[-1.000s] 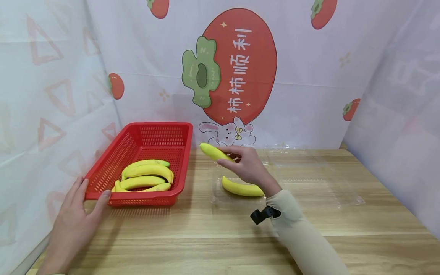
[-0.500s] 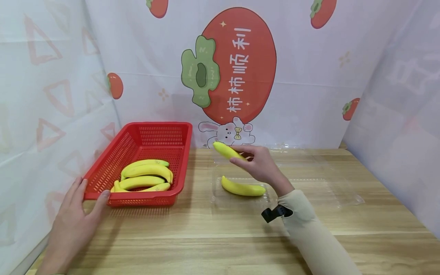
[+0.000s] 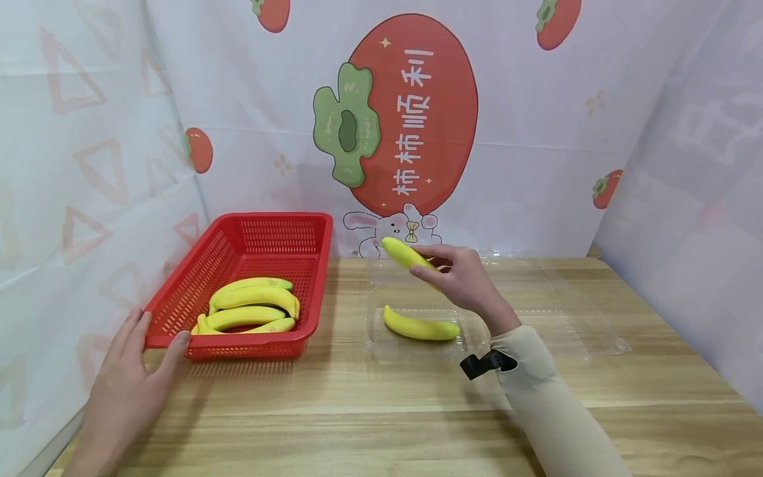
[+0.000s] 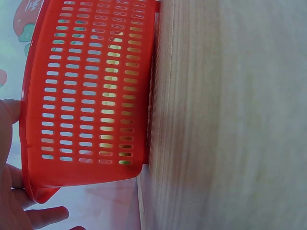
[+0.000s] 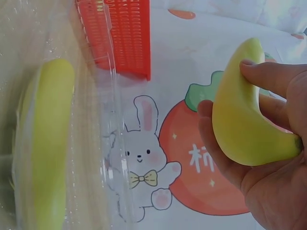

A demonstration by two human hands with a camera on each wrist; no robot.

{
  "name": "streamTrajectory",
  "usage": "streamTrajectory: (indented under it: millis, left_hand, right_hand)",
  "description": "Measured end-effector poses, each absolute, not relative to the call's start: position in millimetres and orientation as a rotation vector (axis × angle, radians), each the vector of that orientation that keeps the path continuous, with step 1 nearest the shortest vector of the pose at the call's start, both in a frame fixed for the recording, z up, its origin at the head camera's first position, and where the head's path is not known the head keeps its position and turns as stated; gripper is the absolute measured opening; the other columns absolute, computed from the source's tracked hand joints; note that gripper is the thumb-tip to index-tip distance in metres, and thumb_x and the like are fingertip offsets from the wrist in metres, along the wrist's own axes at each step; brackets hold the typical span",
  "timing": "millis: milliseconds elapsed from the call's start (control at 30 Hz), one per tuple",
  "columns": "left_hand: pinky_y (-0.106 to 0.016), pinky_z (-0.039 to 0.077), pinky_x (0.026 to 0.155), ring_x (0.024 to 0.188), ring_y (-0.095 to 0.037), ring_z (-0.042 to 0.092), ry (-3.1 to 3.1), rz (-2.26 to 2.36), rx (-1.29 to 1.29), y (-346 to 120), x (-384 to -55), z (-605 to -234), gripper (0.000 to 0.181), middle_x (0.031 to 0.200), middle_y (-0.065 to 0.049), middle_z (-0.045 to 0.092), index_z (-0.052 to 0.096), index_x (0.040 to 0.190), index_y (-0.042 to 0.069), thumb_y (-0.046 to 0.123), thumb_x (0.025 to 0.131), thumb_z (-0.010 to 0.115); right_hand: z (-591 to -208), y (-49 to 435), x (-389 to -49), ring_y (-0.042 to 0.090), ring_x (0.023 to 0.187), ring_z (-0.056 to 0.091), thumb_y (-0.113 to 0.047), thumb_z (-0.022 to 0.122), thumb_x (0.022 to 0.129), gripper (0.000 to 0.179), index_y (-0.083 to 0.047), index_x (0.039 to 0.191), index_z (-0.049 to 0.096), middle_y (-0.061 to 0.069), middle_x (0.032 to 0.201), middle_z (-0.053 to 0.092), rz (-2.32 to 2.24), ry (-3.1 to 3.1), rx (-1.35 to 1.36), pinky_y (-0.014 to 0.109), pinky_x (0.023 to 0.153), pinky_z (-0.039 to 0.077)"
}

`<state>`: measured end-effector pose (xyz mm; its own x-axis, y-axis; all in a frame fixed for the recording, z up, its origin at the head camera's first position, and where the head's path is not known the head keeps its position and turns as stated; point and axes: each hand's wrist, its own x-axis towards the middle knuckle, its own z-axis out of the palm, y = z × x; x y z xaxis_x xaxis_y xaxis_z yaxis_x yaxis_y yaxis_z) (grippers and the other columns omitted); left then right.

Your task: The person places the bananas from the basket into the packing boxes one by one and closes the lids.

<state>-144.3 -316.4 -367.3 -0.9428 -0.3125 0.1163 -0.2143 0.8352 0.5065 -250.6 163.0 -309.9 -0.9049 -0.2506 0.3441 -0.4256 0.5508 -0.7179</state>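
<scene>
My right hand (image 3: 467,281) pinches a yellow banana (image 3: 406,254) between thumb and fingers, raised above a clear plastic box (image 3: 377,348). Inside that box lies another banana (image 3: 422,326), seen also as a long banana (image 5: 50,139) at the left of the right wrist view. My left hand (image 3: 128,381) rests at the near left corner of a red perforated basket (image 3: 324,265), thumb on the front rim and fingers along the left side. Several bananas (image 3: 256,298) lie in the basket's near part, partly hidden by its front wall.
The clear box's transparent right part (image 3: 548,331) spreads over the wooden table (image 3: 334,417), its outline hard to make out. A printed cloth (image 3: 524,192) closes off the back, with more cloth at both sides.
My right hand has moved to the right and slightly up with its banana, away from the basket and over the clear box. The left hand has stayed at the basket's corner.
</scene>
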Motion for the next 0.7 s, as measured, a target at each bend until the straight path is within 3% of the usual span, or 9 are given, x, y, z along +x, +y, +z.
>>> streamTrajectory:
  millis: [700]
  left_hand:
    - [-0.088,0.031,0.107,0.159,-0.058,0.010,-2.823,-0.737,0.427,-314.1,-144.3,-365.2,0.099,0.177,-0.025,-0.007,0.000,0.168,0.000,0.065,0.107,0.042]
  right_hand:
    - [-317.7,167.4,-258.0,0.023,0.096,0.073,-0.028,0.081,0.096,0.042,-0.017,0.135,0.074,0.008,0.122,0.078,1.270,-2.679,0.531,0.030,0.077,0.064]
